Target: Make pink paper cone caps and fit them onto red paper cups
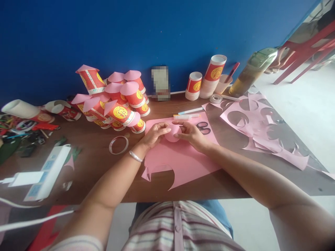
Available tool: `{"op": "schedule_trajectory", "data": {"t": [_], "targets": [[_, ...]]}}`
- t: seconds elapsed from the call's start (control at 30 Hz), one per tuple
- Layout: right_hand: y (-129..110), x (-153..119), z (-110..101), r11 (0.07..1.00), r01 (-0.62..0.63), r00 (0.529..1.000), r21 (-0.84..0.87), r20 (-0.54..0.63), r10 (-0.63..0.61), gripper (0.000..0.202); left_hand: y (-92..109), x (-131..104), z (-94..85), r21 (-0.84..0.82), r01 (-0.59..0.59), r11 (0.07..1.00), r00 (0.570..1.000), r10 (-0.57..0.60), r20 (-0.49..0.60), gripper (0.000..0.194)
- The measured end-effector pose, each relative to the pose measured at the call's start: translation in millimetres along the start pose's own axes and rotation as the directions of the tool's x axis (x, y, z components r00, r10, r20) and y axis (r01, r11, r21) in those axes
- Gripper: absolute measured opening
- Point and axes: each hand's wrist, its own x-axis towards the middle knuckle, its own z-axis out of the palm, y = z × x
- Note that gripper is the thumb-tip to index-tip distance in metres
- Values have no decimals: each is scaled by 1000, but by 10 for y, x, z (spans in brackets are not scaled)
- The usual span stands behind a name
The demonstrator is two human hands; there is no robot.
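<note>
A small pink paper piece (172,134), rounded in outline, is held between both hands above a larger pink sheet (183,157). My left hand (156,134) pinches its left edge between thumb and fingers. On the other side, my right hand (190,134) grips the right edge, thumb in front. Black-handled scissors (204,128) lie beside my right hand, their blades hidden. Just behind the hands are a white marker (182,118) and a blue-and-white pen (191,111).
Red cups with pink cone tops (120,112) stand stacked at the back left. Plain-topped cup stacks (193,86), a tape roll (216,99) and a bottle (252,71) stand back right. Pink scraps (258,120) cover the right side; a power strip (49,172) lies left.
</note>
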Motion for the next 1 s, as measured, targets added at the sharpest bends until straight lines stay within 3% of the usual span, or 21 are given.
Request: {"op": "schedule_trajectory", "data": {"t": [0.37, 0.53, 0.73, 1.0], "targets": [[36, 28, -24, 998, -6, 1000, 68, -5, 6, 54, 5, 11, 18, 55, -18, 998, 1000, 19, -12, 29], [94, 24, -80, 996, -50, 999, 77, 18, 49, 52, -4, 9, 8, 0, -12, 1000, 1000, 12, 6, 29], [41, -9, -82, 983, -45, 998, 179, -34, 52, 43, 8, 5, 18, -77, 2, 997, 1000, -3, -9, 28], [88, 18, -74, 993, -29, 1000, 117, 4, 29, 54, 24, -4, 41, 19, -36, 999, 999, 36, 12, 29]]}}
